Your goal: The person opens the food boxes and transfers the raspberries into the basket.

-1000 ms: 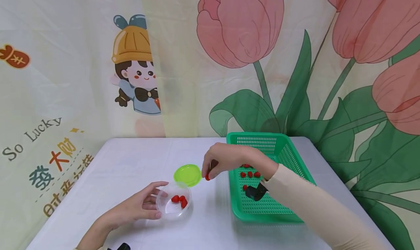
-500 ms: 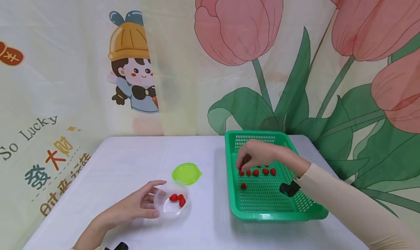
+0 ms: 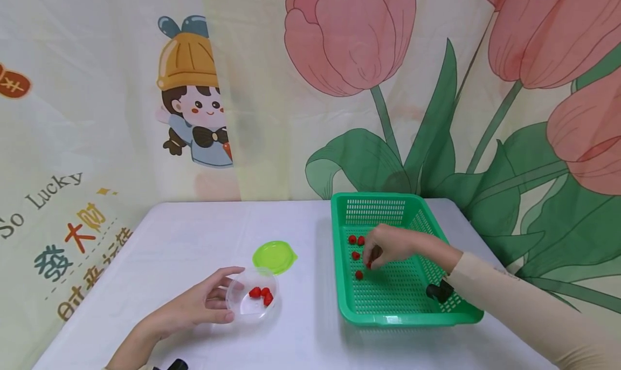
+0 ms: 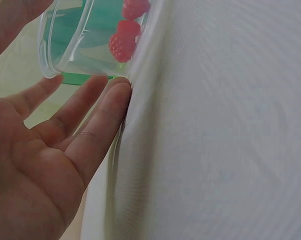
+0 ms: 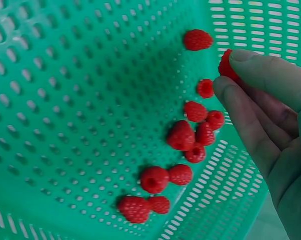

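Observation:
My left hand (image 3: 199,304) spreads its thumb and fingers round the side of a clear plastic tub (image 3: 243,306) standing on the table. Inside the tub lie a few red raspberries (image 4: 123,47). My right hand (image 3: 392,246) is down inside a green plastic basket (image 3: 394,320), pinching one raspberry (image 5: 225,65) between thumb and fingertips. More raspberries lie on the perforated basket floor, one of them a loose raspberry (image 3: 359,275) nearest the front. In the right wrist view, several form a scattered line, with a large raspberry (image 5: 181,135) midway along it.
A bright green lid (image 3: 274,257) lies flat just beyond the tub. The white-covered table (image 3: 208,227) ends at a printed backdrop with tulips. The basket's raised walls surround my right hand.
My right hand has moved right from beside the green lid into the basket, where it now pinches a raspberry. My left hand stays at the tub. The head view has shifted slightly.

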The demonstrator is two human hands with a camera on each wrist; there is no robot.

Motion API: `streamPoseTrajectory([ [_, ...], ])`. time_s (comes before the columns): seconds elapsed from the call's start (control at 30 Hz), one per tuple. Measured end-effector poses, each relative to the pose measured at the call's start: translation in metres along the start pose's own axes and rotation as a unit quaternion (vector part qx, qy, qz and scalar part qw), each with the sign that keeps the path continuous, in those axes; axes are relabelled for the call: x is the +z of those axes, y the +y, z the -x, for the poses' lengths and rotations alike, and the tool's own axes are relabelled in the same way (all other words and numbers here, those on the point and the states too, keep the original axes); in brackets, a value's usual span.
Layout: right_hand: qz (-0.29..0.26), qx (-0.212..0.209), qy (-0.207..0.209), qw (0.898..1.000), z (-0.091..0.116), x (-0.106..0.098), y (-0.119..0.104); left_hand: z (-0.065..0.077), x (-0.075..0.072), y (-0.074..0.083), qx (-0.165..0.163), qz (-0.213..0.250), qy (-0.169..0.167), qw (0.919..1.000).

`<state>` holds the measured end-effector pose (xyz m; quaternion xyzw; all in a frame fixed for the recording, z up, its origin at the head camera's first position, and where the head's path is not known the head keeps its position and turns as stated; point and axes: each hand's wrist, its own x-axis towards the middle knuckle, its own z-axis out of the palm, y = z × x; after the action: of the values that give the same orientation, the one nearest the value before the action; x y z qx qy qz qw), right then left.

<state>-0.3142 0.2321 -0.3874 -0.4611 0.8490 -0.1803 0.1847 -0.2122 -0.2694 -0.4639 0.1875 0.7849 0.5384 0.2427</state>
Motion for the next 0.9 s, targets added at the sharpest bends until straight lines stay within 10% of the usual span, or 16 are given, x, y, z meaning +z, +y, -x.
streamPoseTrajectory([
  [0.9,0.02,0.036,-0.013,0.999,0.0,0.028,0.014,0.0,0.0,-0.001,0.008,0.013,-0.004,0.9999],
])
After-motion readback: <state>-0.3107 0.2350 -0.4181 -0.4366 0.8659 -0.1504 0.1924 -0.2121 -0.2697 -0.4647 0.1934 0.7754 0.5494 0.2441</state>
